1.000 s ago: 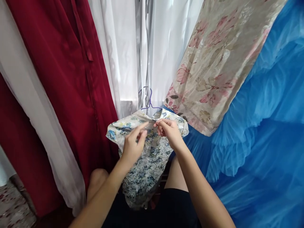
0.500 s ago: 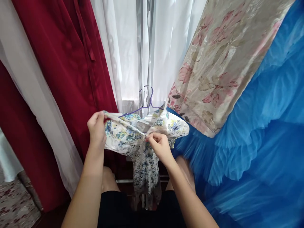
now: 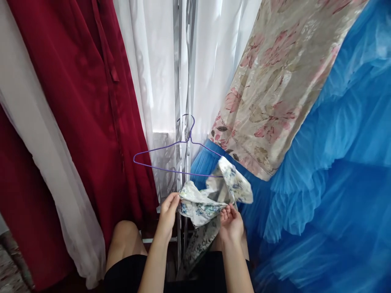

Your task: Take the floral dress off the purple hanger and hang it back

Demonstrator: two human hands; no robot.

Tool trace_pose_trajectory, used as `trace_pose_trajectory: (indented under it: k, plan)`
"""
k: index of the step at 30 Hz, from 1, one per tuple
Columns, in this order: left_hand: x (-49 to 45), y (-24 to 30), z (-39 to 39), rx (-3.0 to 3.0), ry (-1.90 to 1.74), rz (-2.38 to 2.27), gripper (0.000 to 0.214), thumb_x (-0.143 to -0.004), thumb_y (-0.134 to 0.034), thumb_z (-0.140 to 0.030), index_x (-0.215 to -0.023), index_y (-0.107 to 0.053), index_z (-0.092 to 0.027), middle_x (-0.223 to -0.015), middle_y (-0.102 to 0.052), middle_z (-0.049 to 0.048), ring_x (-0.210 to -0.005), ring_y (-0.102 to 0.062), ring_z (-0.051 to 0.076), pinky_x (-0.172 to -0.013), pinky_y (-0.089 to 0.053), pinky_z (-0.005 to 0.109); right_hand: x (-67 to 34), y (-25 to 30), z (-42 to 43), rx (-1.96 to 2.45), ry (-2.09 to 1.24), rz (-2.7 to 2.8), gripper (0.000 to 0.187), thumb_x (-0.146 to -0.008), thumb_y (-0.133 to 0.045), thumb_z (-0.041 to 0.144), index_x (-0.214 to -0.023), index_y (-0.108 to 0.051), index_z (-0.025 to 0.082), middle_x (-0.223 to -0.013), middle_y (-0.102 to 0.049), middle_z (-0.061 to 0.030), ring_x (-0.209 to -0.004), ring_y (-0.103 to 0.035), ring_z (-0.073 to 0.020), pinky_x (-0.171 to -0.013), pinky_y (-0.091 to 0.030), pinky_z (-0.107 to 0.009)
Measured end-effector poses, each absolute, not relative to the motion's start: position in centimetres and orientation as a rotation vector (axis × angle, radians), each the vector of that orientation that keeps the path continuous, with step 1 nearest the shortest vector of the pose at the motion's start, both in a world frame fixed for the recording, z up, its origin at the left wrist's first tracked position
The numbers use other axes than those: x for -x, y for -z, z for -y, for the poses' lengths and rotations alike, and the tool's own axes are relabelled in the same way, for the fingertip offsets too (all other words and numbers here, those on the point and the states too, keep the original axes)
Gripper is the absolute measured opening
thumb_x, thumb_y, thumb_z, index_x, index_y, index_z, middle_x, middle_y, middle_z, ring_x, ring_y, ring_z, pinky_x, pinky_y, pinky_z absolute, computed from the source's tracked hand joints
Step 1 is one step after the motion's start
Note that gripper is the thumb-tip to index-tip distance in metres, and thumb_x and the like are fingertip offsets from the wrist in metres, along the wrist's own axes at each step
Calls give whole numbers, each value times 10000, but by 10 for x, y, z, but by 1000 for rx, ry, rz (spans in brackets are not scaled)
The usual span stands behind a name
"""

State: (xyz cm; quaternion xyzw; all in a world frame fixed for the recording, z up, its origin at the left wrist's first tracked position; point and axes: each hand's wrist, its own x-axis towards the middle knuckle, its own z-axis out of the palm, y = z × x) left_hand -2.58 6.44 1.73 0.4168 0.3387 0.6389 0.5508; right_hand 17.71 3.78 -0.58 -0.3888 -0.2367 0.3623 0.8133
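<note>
A white floral garment (image 3: 201, 207) with blue, green and yellow print hangs partly off a purple wire hanger (image 3: 159, 168). Only its right shoulder still drapes over the hanger's right end; the hanger's left arm is bare. My left hand (image 3: 167, 215) pinches the garment's left shoulder edge, below the hanger. With curled fingers, my right hand (image 3: 231, 223) grips the neckline edge near the garment's middle. The lower part of the garment trails down between my knees, dark and partly in shadow.
A metal pole (image 3: 183, 81) stands in front of white cloth (image 3: 210, 69). Dark red cloth (image 3: 91, 122) hangs at the left beside a pale panel. At the right hang a beige garment with pink flowers (image 3: 265, 101) and blue ruffled tulle (image 3: 342, 191).
The garment's left shoulder has come off the hanger, baring its left side. My left hand has moved right and down with the cloth; my right hand has moved slightly right and down.
</note>
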Motion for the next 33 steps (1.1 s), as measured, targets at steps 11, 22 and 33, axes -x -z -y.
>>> trace_pose_trajectory:
  k: [11, 22, 33]
  plan:
    - [-4, -59, -23, -1736, -1456, -855, 224, -990, -550, -370, -925, -687, -205, -1229, -574, 93, -1254, -511, 247, -1067, -371, 324, -115, -33, 4, 713, -1506, 1001, 609, -892, -557, 715, -1235, -677, 227, -1170, -711, -80, -1134, -624, -258, -945, -483, -393]
    - [26, -31, -4, -1765, -1159, -1173, 342, -1042, -371, -478, -910, -539, -210, -688, -455, -27, -634, -439, 141, -614, -329, 259, -144, -38, 16, 945, -1773, 1637, 313, -747, -842, 406, -799, -721, 122, -685, -624, 13, -609, -492, -104, -598, -404, -225]
    - [95, 16, 12, -1961, -429, -952, 410, -897, -615, -564, -873, -709, -166, -866, -690, 47, -853, -613, 227, -807, -482, 310, -203, -77, 44, 795, -1635, 961, 401, -670, -887, 389, -959, -715, 170, -800, -728, -61, -710, -687, -221, -710, -546, -329]
